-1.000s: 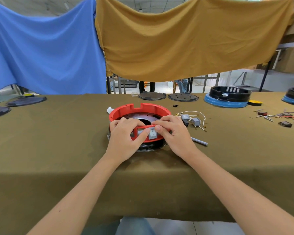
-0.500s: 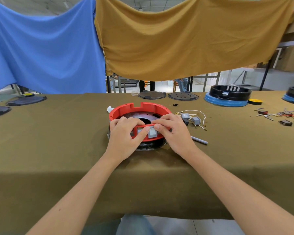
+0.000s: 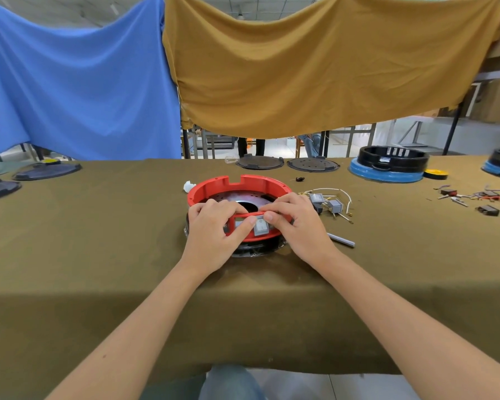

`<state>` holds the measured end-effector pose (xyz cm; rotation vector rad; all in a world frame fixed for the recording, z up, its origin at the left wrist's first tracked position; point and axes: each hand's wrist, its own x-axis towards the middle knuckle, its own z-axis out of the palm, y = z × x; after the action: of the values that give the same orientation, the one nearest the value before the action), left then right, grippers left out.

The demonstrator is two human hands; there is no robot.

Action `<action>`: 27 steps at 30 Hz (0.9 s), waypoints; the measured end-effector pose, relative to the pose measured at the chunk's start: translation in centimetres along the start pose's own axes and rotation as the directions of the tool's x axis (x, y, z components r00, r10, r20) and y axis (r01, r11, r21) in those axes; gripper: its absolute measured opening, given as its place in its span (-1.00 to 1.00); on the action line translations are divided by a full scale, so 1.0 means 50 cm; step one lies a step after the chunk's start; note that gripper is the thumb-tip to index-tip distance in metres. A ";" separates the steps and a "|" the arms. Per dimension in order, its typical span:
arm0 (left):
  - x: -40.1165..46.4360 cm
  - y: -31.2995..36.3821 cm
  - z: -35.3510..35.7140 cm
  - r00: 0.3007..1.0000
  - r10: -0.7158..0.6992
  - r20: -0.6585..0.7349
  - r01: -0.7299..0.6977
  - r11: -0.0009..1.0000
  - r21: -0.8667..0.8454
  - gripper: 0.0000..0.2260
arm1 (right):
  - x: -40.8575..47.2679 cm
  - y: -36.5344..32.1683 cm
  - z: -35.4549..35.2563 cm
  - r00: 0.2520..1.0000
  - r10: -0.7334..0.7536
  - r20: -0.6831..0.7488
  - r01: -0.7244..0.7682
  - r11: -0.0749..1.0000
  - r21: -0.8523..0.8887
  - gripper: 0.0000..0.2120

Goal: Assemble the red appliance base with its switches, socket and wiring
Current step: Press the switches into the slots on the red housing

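Red appliance base (image 3: 237,188) sitting mid-worktop | both hands (image 3: 214,229) (image 3: 298,223) still gripping its near rim, thumbs pressing grey switch (image 3: 261,226) deeper | probably nearly seated; loose switches (image 3: 326,203) waiting beside.

Single head-worn wide-angle view, facing forward and down toward 12 o'clock, close over the table (image 3: 70,255) near edge, forearms entering from 6 o'clock

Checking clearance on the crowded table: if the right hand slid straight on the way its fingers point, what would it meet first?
The right hand points leftward along the round red plastic appliance base's near rim. It would probably meet the left hand first, whose thumb already presses beside the grey rocker switch; depth is unclear.
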<state>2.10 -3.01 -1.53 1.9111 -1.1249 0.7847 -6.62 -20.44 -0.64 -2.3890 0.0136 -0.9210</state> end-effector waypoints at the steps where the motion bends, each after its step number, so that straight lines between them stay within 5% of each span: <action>1: 0.000 0.000 -0.001 1.000 0.001 -0.001 -0.001 1.000 -0.003 -0.73 | 0.001 0.001 -0.001 1.000 -0.001 0.007 0.001 1.000 0.002 -0.78; 27: 0.004 0.005 0.008 0.999 -0.042 -0.032 0.042 0.999 -0.009 -0.70 | 0.013 -0.017 -0.014 0.999 0.012 0.040 -0.008 0.995 -0.095 -0.77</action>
<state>2.01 -3.52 -1.50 1.9026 -1.0632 0.7839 -6.70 -20.24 0.62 -2.4927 0.0550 -0.8855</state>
